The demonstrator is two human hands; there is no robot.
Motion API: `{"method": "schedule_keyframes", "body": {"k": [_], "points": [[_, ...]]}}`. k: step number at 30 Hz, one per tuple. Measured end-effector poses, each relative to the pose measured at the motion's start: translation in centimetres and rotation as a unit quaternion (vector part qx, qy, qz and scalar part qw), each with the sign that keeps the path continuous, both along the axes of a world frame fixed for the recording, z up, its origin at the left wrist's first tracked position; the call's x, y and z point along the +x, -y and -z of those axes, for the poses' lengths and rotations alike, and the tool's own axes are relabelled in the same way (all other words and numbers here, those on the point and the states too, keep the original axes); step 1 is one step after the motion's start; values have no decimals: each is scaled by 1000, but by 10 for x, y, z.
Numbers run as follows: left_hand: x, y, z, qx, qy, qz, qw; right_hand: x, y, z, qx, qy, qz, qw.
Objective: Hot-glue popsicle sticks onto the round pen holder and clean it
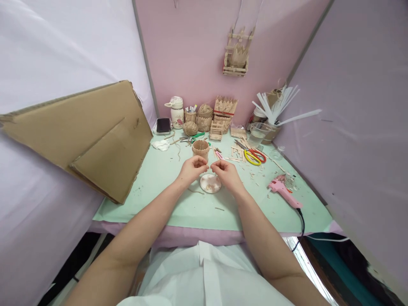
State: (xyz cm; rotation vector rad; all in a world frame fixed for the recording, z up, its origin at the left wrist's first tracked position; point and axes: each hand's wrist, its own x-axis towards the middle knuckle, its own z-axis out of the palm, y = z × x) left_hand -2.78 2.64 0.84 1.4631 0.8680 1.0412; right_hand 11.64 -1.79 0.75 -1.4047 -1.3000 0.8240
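Note:
Both hands meet over the middle of the table, fingertips a small gap apart. My left hand (195, 167) is pinched closed in front of a round wooden-stick cup (200, 148). Opposite it, my right hand (223, 169) is pinched too. Anything between the fingertips is too small to make out. Just below the hands lies a small round white dish (210, 183) with brownish marks. A short piece of twine (196, 191) rests left of the dish.
A pink glue gun (284, 192) with a black cord lies right, near red and yellow scissors (255, 157) and wood scraps. Cardboard (95, 136) leans at left. Behind stand a bottle (177, 114), twine balls (190, 128), stick crafts (225, 108) and a clear cup (257, 134).

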Motion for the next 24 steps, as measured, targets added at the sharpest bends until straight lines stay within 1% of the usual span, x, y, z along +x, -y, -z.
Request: {"method": "schedule_keyframes", "body": {"k": [3, 6, 8, 13, 19, 21, 24], "points": [[-1, -4, 3, 11, 11, -26, 1000, 2, 0, 2, -6, 87, -16, 996], [-2, -6, 6, 21, 11, -31, 999, 2, 0, 3, -22, 199, -45, 979], [-2, -6, 5, 26, 4, -33, 999, 2, 1, 2, -25, 245, -56, 967], [-1, -3, 1, 22, -6, -38, 999, 11, 6, -1, -14, 306, -54, 951], [0, -2, 2, 30, -18, -39, 999, 23, 18, -1, -36, 425, -87, 900], [0, -2, 3, 32, -23, -32, 999, 24, 20, 0, -40, 437, -94, 893], [0, -2, 3, 30, -28, -30, 999, 24, 21, 0, -39, 440, -98, 892]]}}
